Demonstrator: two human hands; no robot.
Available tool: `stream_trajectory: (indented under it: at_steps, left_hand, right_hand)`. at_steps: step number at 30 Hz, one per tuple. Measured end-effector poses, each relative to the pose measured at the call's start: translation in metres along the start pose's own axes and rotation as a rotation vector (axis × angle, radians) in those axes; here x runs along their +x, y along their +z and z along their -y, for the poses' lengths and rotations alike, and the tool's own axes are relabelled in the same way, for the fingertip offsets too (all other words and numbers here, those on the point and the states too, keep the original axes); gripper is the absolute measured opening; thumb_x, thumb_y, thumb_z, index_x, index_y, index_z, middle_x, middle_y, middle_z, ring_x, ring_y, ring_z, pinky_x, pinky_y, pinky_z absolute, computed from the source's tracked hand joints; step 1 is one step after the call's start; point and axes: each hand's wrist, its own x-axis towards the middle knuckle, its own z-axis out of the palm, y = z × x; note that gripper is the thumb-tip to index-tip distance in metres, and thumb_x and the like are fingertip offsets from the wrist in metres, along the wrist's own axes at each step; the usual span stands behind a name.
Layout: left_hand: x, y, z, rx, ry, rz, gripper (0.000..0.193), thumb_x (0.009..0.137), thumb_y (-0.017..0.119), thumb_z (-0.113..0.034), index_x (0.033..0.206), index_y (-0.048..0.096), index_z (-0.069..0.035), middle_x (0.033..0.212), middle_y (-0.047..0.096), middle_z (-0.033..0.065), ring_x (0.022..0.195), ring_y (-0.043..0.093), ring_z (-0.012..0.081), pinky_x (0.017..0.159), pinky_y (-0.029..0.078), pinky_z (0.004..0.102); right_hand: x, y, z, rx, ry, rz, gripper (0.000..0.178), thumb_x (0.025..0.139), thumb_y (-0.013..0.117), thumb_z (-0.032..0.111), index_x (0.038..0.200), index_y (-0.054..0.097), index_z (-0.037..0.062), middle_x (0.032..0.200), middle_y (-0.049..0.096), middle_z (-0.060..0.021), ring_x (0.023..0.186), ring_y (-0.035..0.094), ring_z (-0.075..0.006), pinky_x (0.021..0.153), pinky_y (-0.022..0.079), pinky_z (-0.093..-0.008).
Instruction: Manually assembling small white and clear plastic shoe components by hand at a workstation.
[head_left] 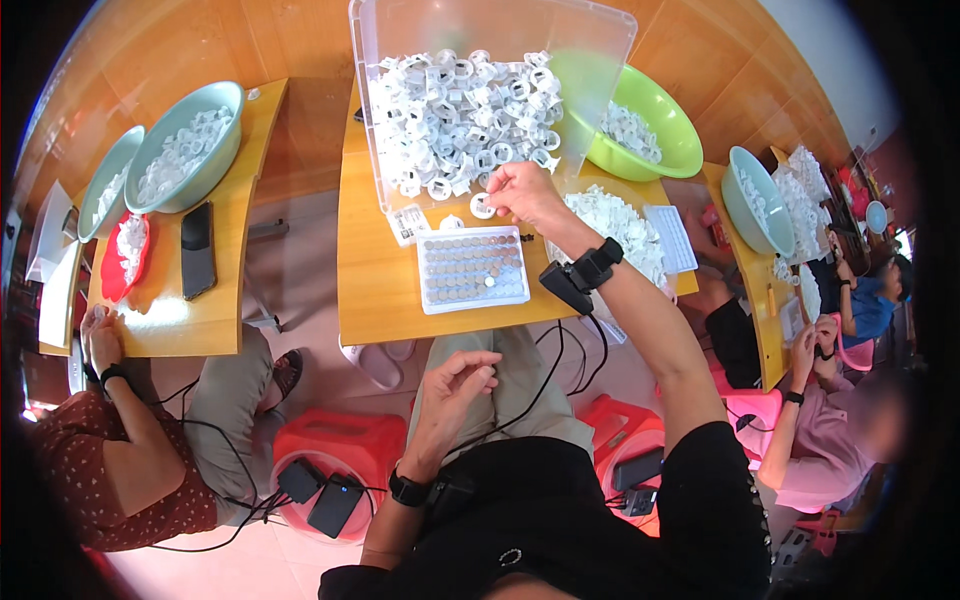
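Note:
My right hand reaches over the table to the front of a clear plastic bin. Its fingertips are pinched at the edge of a white ring-shaped plastic piece. Many similar white pieces are heaped in the bin. Just nearer to me lies a clear tray with rows of small round greyish-brown discs; one spot among them looks bright white. My left hand hovers above my lap, fingers bent and thumb apart from them, with nothing visible in it.
Right of the tray lies a pile of small white parts, beside a pale compartment tray. A green basin stands behind. Black cables hang by my legs. People sit at tables on both sides, with pale basins and a phone.

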Motion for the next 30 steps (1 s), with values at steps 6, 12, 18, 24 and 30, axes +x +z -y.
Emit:
stream_trajectory:
  at_steps: [6,12,18,24,30]
  left_hand:
    - [0.002,0.008,-0.004,-0.003,-0.026,-0.030,0.019,0.087,0.055,-0.007,0.103,0.061,0.001,0.089,0.062,0.0059,0.079,0.059,0.0125,0.071,0.047,0.0243]
    - [0.007,0.005,-0.018,-0.179,-0.008,-0.015,0.027,0.090,0.050,-0.012,0.113,0.055,0.003,0.098,0.060,0.0094,0.082,0.060,0.0141,0.075,0.048,0.0275]
    - [0.009,0.001,-0.009,-0.214,-0.111,0.117,0.035,0.089,0.055,-0.016,0.119,0.053,0.002,0.107,0.060,0.0096,0.090,0.059,0.0145,0.078,0.050,0.0279]
    - [0.007,0.000,0.003,-0.287,-0.203,0.194,0.034,0.089,0.055,-0.017,0.119,0.053,0.001,0.107,0.060,0.0088,0.092,0.059,0.0141,0.076,0.050,0.0271]
    - [0.010,-0.005,0.003,-0.464,-0.211,0.198,0.034,0.091,0.052,-0.017,0.118,0.052,0.004,0.105,0.060,0.0090,0.087,0.060,0.0149,0.076,0.050,0.0259]
  right_hand:
    - [-0.048,-0.019,0.035,0.114,-0.096,0.031,0.009,0.074,0.064,0.004,0.081,0.060,0.0008,0.067,0.060,-0.0029,0.056,0.057,-0.0082,0.047,0.043,-0.0197]
    - [-0.133,-0.007,0.047,0.095,-0.141,0.349,0.008,0.076,0.062,0.002,0.084,0.061,0.0008,0.070,0.060,-0.0033,0.063,0.058,-0.0112,0.058,0.046,-0.0250]
    - [-0.166,0.006,0.023,-0.102,-0.432,0.378,0.012,0.073,0.063,0.000,0.085,0.063,0.0038,0.073,0.057,-0.0049,0.060,0.054,-0.0150,0.052,0.040,-0.0263]
    - [-0.170,0.006,0.015,-0.055,-0.459,0.414,0.010,0.073,0.064,0.001,0.083,0.062,0.0036,0.074,0.057,-0.0059,0.059,0.053,-0.0157,0.051,0.040,-0.0271]
    - [-0.156,0.004,0.021,-0.122,-0.353,0.155,0.008,0.075,0.062,0.006,0.081,0.059,0.0028,0.078,0.056,-0.0098,0.066,0.058,-0.0274,0.057,0.045,-0.0343]
